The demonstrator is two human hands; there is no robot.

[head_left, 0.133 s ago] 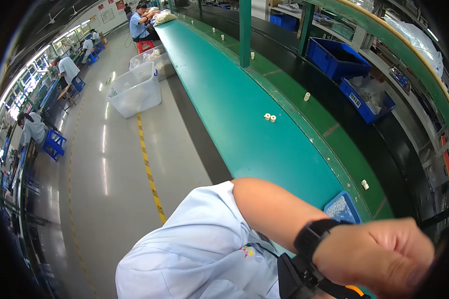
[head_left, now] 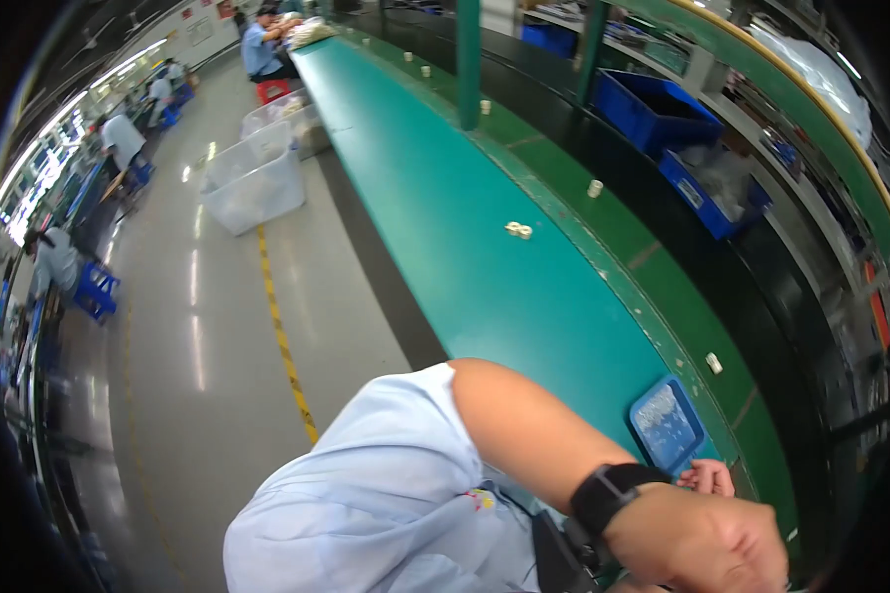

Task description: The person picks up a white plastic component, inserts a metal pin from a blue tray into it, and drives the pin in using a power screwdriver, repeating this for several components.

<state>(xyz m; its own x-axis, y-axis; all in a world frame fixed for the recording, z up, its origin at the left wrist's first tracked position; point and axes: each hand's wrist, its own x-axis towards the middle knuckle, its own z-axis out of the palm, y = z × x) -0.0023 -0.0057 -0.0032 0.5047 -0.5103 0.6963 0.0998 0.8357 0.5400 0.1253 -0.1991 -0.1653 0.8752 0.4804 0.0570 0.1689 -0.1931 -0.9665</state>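
Glossy grey floor (head_left: 232,326), striped line (head_left: 282,336), pale wall (head_left: 218,38)

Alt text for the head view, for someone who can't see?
The left hand, a black band on its wrist, crosses the foreground; the right hand shows partly beside a blue tray of pale bits. Two cream cylinders sit farther along the green table.

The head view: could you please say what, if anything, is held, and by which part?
It cannot be told: the left hand hides its grip, and the right hand is mostly hidden near the blue tray.
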